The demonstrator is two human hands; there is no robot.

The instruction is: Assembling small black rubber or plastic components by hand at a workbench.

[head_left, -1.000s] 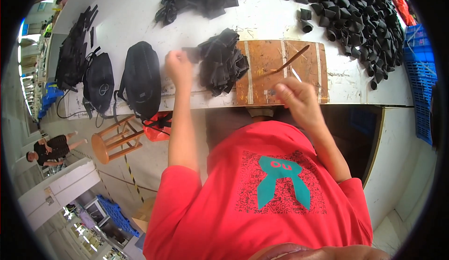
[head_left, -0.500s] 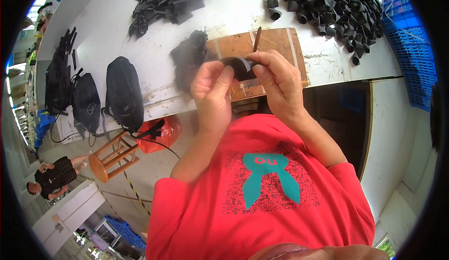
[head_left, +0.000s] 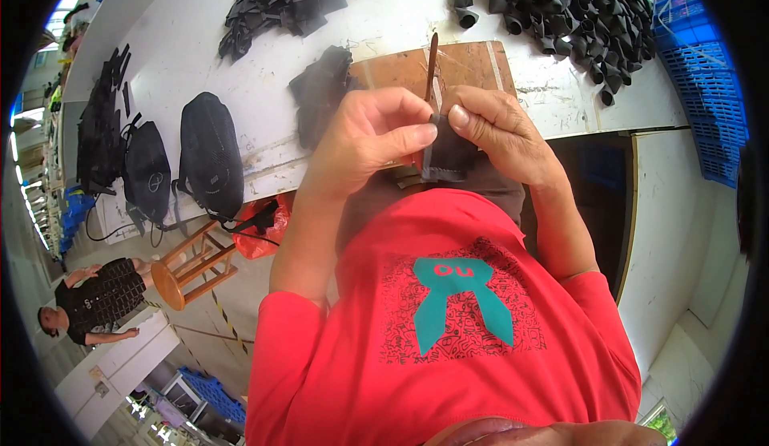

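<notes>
A small black fabric piece [head_left: 450, 156] hangs between my two hands, close to the table's near edge. Thumb and fingers of my left hand [head_left: 364, 140] pinch its upper left edge. My right hand [head_left: 509, 132] is closed around the top of the same piece, its fingers curled. Just beyond the hands a thin brown stick [head_left: 432, 63] points up and away. Its lower end is hidden, so I cannot tell whether a hand holds it. Beneath it lies a brown board [head_left: 473, 65] with pale strips. Left of the board sits a stack of flat black fabric pieces [head_left: 320, 89].
Flat black pieces [head_left: 292, 5] are heaped at the back of the table; open black tubes [head_left: 561, 13] are piled at right. A blue crate [head_left: 701, 85] stands at the right edge. Black bags [head_left: 210, 153] lie left, near a wooden stool [head_left: 178, 279]. Another person [head_left: 100, 302] is farther left.
The black piece has gone from curved and level to hanging down. My left hand has shifted toward my right hand. More of the brown stick shows. The other person has moved an arm.
</notes>
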